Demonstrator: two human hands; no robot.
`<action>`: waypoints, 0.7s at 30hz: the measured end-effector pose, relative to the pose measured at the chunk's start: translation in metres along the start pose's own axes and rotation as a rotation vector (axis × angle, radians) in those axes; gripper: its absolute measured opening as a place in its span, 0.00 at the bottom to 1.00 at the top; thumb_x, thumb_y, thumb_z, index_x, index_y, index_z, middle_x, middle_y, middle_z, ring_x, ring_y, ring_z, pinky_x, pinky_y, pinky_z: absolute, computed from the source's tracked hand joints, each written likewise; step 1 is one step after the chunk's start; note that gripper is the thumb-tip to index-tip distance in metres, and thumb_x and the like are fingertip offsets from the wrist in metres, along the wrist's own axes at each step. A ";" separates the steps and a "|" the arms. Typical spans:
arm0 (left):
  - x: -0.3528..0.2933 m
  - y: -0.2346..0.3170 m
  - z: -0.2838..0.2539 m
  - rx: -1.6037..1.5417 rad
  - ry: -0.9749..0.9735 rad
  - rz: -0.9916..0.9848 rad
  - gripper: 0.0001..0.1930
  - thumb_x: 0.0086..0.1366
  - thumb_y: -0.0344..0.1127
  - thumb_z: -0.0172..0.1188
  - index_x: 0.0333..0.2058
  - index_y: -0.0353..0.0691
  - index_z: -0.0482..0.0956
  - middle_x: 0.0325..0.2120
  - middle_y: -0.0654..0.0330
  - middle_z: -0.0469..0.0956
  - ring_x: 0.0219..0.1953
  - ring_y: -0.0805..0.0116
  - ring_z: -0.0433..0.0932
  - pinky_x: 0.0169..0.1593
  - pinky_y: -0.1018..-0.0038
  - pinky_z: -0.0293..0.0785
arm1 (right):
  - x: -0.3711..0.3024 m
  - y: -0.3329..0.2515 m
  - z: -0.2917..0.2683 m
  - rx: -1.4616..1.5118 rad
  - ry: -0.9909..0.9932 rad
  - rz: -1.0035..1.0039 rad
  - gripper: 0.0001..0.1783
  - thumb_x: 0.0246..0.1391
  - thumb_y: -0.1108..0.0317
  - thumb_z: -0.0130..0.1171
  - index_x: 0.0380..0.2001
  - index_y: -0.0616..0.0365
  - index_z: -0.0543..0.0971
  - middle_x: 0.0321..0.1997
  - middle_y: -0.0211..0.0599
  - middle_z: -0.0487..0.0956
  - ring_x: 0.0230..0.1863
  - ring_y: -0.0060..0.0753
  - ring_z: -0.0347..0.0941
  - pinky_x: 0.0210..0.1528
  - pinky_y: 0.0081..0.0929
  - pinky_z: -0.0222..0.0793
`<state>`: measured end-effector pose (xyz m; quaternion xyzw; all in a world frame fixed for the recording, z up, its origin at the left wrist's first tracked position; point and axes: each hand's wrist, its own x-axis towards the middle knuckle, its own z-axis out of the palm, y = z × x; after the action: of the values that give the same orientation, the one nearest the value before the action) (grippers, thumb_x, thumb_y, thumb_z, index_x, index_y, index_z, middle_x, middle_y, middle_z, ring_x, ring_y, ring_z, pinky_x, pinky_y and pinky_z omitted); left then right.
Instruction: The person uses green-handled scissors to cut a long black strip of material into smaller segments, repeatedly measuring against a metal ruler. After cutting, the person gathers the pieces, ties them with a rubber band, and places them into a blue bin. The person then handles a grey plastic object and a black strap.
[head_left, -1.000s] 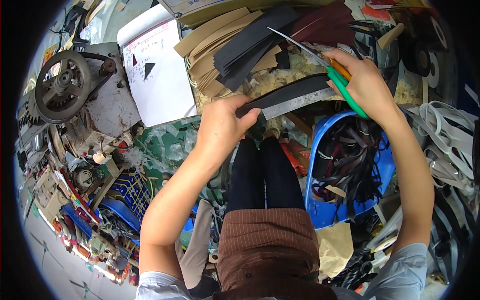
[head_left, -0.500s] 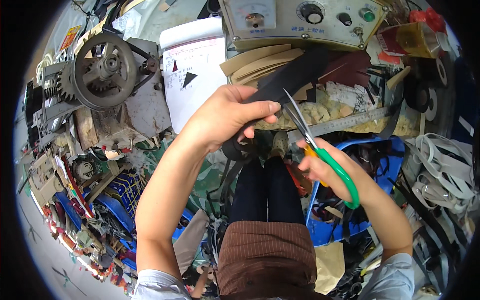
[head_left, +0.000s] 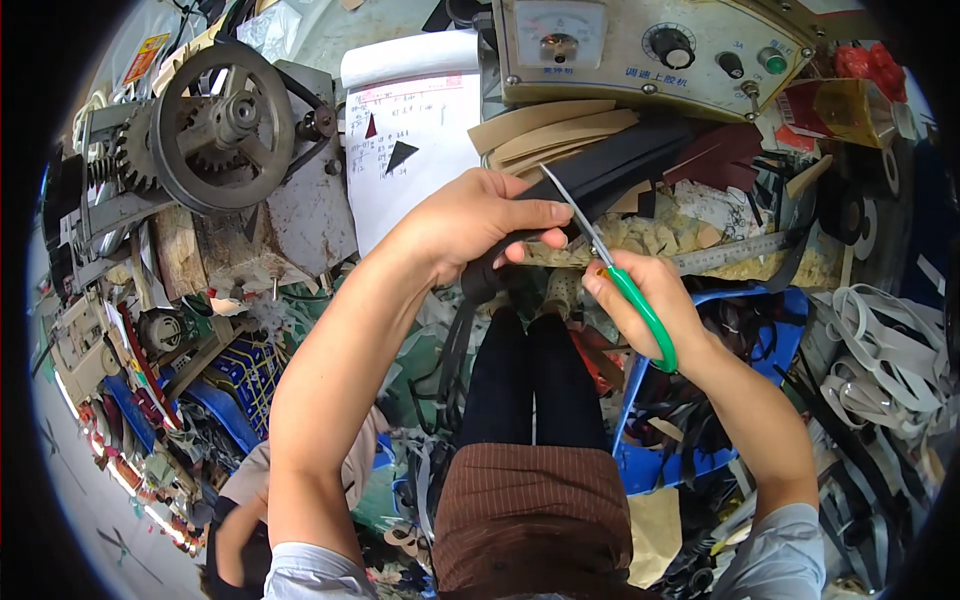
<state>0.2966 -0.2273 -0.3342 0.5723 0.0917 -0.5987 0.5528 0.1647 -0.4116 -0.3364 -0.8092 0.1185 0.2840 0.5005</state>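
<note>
In the head view, which looks down past your brown striped apron (head_left: 530,500), your left hand (head_left: 480,222) pinches a black strip (head_left: 590,185) between thumb and fingers, a narrow grip that seems meant to hold the limp material steady. Part of it rises far and right over a pile of black strips; I cannot tell where one ends and the other begins. Your right hand (head_left: 672,295) is wrapped around the green handle (head_left: 643,318) of a pair of scissors, probably so the blades can be worked from the fingers. The blades look nearly together and cross just right of your left thumb tip, pointing far and left; whether they touch the strip is hard to tell. Tan strips (head_left: 550,135) and maroon strips (head_left: 725,155) lie on the far side, likely grouped by colour within easy reach. A metal ruler (head_left: 730,252) rests along the bench edge, right of the scissors. A paper pad (head_left: 415,215) lies far left, open as though for reading. Near right, a blue bin (head_left: 640,470) holds dark scraps, close enough to catch offcuts.
</note>
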 end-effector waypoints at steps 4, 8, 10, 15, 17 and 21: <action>-0.019 -0.007 0.013 0.169 0.043 0.091 0.12 0.60 0.36 0.63 0.36 0.31 0.79 0.23 0.62 0.80 0.14 0.84 0.67 0.18 0.87 0.63 | -0.013 -0.010 -0.019 0.306 -0.027 0.049 0.14 0.50 0.66 0.65 0.37 0.59 0.74 0.23 0.27 0.74 0.27 0.15 0.69 0.30 0.21 0.66; -0.052 -0.010 0.060 0.418 0.095 0.370 0.42 0.54 0.26 0.66 0.64 0.32 0.51 0.21 0.63 0.79 0.15 0.81 0.71 0.19 0.84 0.68 | -0.036 -0.047 -0.050 0.561 -0.047 -0.037 0.26 0.44 0.74 0.66 0.48 0.59 0.69 0.31 0.24 0.73 0.30 0.17 0.70 0.34 0.16 0.67; -0.053 0.001 0.072 0.410 0.020 0.356 0.47 0.51 0.28 0.68 0.65 0.33 0.46 0.23 0.55 0.80 0.19 0.69 0.77 0.24 0.76 0.71 | -0.037 -0.060 -0.066 0.491 -0.112 -0.006 0.28 0.42 0.78 0.64 0.49 0.59 0.69 0.32 0.25 0.73 0.30 0.14 0.69 0.34 0.12 0.64; -0.049 0.003 0.069 0.583 -0.338 0.580 0.47 0.46 0.30 0.70 0.62 0.41 0.51 0.24 0.51 0.79 0.30 0.52 0.80 0.32 0.64 0.72 | -0.072 -0.085 -0.121 0.151 0.135 -0.102 0.35 0.36 0.70 0.68 0.50 0.61 0.66 0.33 0.25 0.70 0.31 0.14 0.68 0.33 0.10 0.63; -0.056 0.013 0.057 0.675 -0.341 0.344 0.34 0.48 0.29 0.69 0.53 0.40 0.63 0.25 0.55 0.79 0.24 0.64 0.80 0.26 0.72 0.73 | -0.080 -0.070 -0.144 0.095 0.251 -0.214 0.35 0.37 0.70 0.66 0.53 0.61 0.65 0.33 0.26 0.70 0.33 0.16 0.69 0.34 0.13 0.65; -0.048 0.008 0.044 0.288 -0.543 -0.113 0.25 0.53 0.29 0.68 0.48 0.39 0.68 0.25 0.62 0.79 0.17 0.80 0.75 0.20 0.81 0.70 | -0.049 -0.001 -0.153 0.150 0.076 -0.206 0.32 0.40 0.71 0.63 0.53 0.59 0.67 0.33 0.27 0.69 0.36 0.20 0.69 0.35 0.18 0.67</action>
<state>0.2646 -0.2368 -0.2779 0.4577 -0.1135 -0.7664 0.4363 0.1779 -0.5497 -0.2555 -0.7875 0.0744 0.1905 0.5815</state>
